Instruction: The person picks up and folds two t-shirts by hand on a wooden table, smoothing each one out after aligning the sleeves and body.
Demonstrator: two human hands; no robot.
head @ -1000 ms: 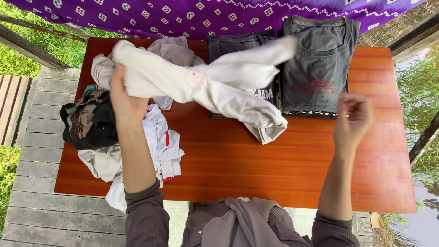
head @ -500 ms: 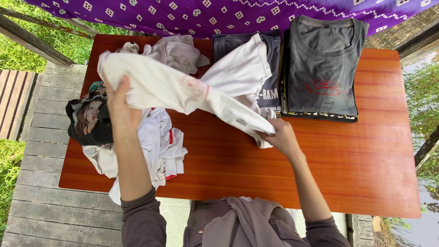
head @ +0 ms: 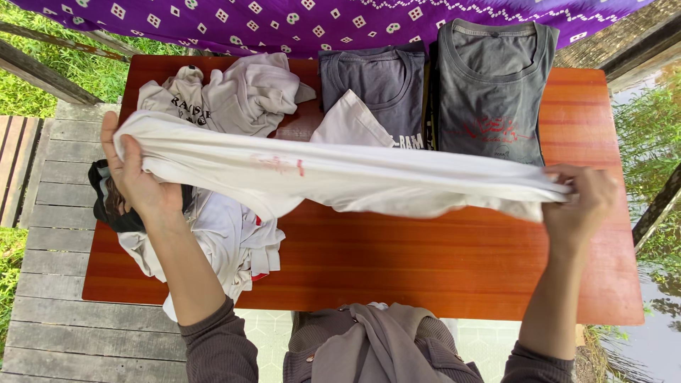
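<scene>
White T-shirt: we are seeing a white T-shirt being held up above the wooden surface, stretched into a long band that is running from the left hand to the right hand; a small red mark is showing near its middle, and one sleeve is poking up behind the band toward the folded shirts.
Left hand: the left hand is clamping down on the left end of the white T-shirt, fingers wrapping over the bunched cloth, thumb underneath; the cloth is lying directly in the grip and spreading rightward from it.
Right hand: the right hand is pinching the right end of the white T-shirt, fingers closing together on the hem, with the cloth reaching leftward from the fingertips.
Folded stack: we are seeing a folded dark blue T-shirt and a folded grey T-shirt lying side by side at the far edge of the surface, behind the stretched shirt and well apart from both hands.
Unfolded heap: a crumpled beige garment is lying at the far left corner; a loose white garment and a black printed garment are lying under and just beside the left hand, hanging partly over the surface's left edge.
Backdrop: a purple patterned cloth is hanging beyond the surface.
</scene>
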